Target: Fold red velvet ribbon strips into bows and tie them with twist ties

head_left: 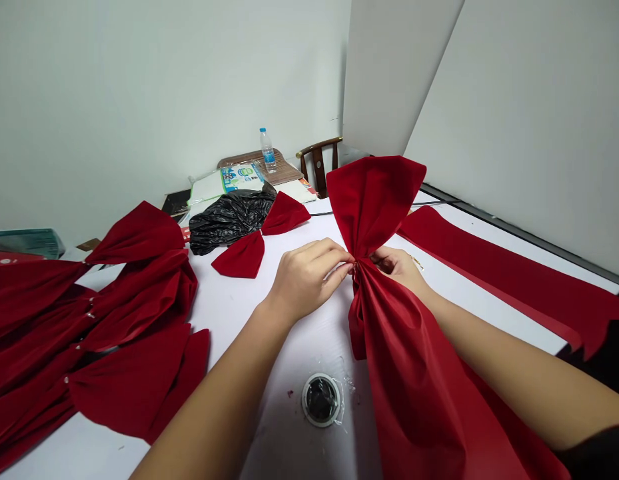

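Red velvet bows (134,380) heaped at left of frame; left hand (309,280) and right hand (396,267), fingers nearly closed, pinching the gathered waist (358,267) of a large red bow (384,207) at centre: soft, light, limp cloth, likely steadiest held there.

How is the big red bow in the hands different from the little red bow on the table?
The big bow is much larger than the small bow. The big bow is pinched at its middle by the left hand and right hand, while the small bow lies on the table, away from the hands, beside a black plastic bag. The big bow has a long tail, but the small bow shows only two loops. Both are red and gathered narrow at the middle.
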Motion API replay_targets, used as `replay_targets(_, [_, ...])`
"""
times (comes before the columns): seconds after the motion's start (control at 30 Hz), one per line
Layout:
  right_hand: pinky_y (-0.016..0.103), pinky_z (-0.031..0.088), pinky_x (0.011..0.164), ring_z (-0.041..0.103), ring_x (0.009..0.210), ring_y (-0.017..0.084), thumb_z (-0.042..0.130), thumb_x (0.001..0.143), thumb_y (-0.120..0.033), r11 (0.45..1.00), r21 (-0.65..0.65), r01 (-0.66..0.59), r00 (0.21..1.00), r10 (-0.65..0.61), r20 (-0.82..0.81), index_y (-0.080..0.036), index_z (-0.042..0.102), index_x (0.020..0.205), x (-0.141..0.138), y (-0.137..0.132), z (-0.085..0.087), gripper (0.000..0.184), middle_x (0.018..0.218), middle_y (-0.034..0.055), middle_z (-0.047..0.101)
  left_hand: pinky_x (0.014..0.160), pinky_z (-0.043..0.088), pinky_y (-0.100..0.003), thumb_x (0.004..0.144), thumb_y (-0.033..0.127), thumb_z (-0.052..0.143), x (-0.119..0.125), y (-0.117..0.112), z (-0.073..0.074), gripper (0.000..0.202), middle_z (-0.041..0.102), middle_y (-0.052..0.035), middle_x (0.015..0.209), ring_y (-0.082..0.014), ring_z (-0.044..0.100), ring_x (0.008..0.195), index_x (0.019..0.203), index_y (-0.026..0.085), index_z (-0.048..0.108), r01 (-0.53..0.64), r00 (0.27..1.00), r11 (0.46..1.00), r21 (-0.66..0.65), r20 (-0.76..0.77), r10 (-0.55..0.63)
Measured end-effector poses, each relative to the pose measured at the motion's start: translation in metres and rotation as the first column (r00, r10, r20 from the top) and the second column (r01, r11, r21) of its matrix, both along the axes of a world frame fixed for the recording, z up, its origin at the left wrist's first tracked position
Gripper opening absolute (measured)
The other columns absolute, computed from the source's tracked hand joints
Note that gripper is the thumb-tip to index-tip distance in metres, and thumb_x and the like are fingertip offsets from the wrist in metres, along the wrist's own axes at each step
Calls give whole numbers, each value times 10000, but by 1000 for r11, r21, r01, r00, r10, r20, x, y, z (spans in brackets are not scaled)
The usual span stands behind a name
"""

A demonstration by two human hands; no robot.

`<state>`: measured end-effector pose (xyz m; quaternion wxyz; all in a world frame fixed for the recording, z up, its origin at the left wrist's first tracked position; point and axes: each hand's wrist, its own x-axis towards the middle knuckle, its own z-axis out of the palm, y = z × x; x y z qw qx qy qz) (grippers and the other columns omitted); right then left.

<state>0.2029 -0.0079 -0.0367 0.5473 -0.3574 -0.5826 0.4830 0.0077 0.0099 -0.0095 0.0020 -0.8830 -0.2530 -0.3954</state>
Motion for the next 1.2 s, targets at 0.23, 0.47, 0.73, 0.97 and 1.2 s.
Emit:
replay_targets(0.23, [235, 486, 623, 604, 663, 134, 844, 789, -312, 969, 236, 76, 991, -99, 85, -163, 719, 831, 3, -2, -9, 198, 722, 20, 667, 628, 436, -214, 798, 201, 636, 23, -9, 10, 111, 682, -24, 733, -96, 567, 676, 721, 135, 682, 72, 929, 552, -831, 257, 267])
replay_targets(0.47, [234, 524, 650, 654, 691, 147, 859, 771, -309, 983, 177, 48, 996, -60, 62, -163, 736, 839, 4, -1, -7, 202, 755, 36, 705, 486, 323, -201, 839, 328, 680, 13, -7, 20, 198, 693, -46, 825, -89, 537, 639, 804, 133, 684, 123, 949, 350, -929, 213, 232])
replay_targets(0.73, [242, 512, 584, 629, 624, 149, 965, 552, -426, 997, -74, 27, 998, -31, -61, -153, 711, 749, 1, 1, 2, 422, 703, 44, 687, 764, 519, -242, 978, 174, 553, -3, 2, 3, 209, 708, -48, 1109, -133, 668, 937, 1120, 196, 705, 18, 999, 997, -73, -36, -21])
replay_targets(0.97, [268, 500, 607, 609, 630, 157, 952, 575, -443, 999, -52, 2, 999, -3, -34, -160, 675, 708, 0, 0, 3, 418, 681, 39, 656, 762, 529, -245, 971, 260, 628, -2, 3, -2, 140, 748, -46, 990, -130, 688, 865, 993, 169, 733, 18, 1000, 1000, -4, 20, -18])
replay_targets(1.2, [247, 469, 608, 573, 635, 131, 881, 730, -377, 990, 121, 78, 993, -89, 83, -155, 703, 812, 4, 0, -6, 296, 718, 22, 645, 651, 458, -221, 867, 205, 668, 9, -3, 2, 86, 723, -26, 826, -114, 636, 757, 842, 159, 737, 5, 983, 925, -380, 169, 64])
